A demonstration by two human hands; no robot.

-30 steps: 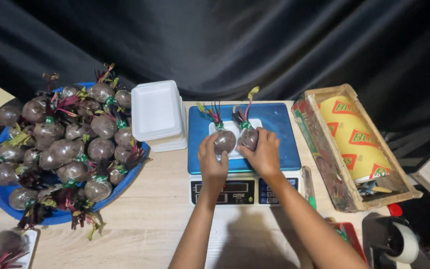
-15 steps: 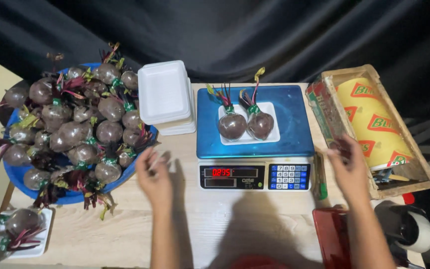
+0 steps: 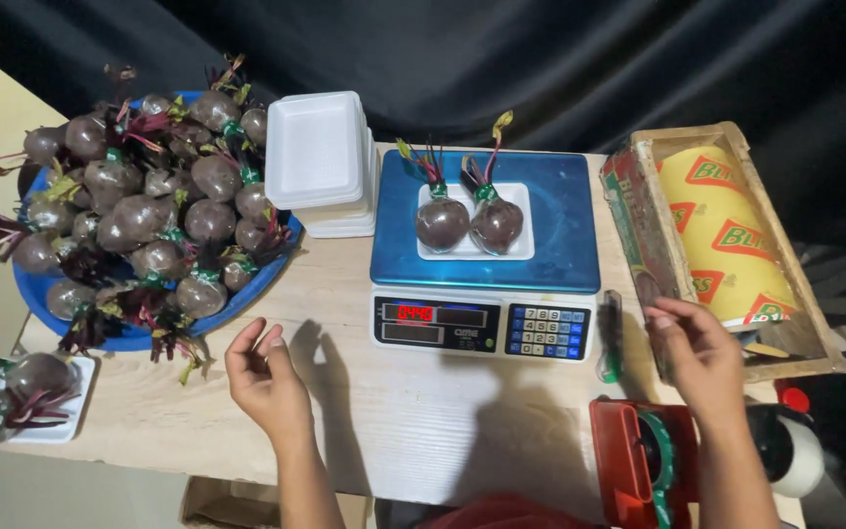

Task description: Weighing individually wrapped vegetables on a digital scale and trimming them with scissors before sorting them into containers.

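Tape dispenser cut off at near edge. Both hands, left hand and right hand, remain open, empty; right blurred, slightly nearer than before.

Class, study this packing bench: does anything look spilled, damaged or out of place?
Nothing stands out. Two beetroots sit upright-ish on a white tray centred on the scale; both the left hand and right hand hover empty.

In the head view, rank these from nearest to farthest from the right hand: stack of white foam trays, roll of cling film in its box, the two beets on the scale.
1. Roll of cling film, just beyond the right hand, far right.
2. Two beets, on the scale's tray, centre.
3. Stack of white foam trays, left of the scale.
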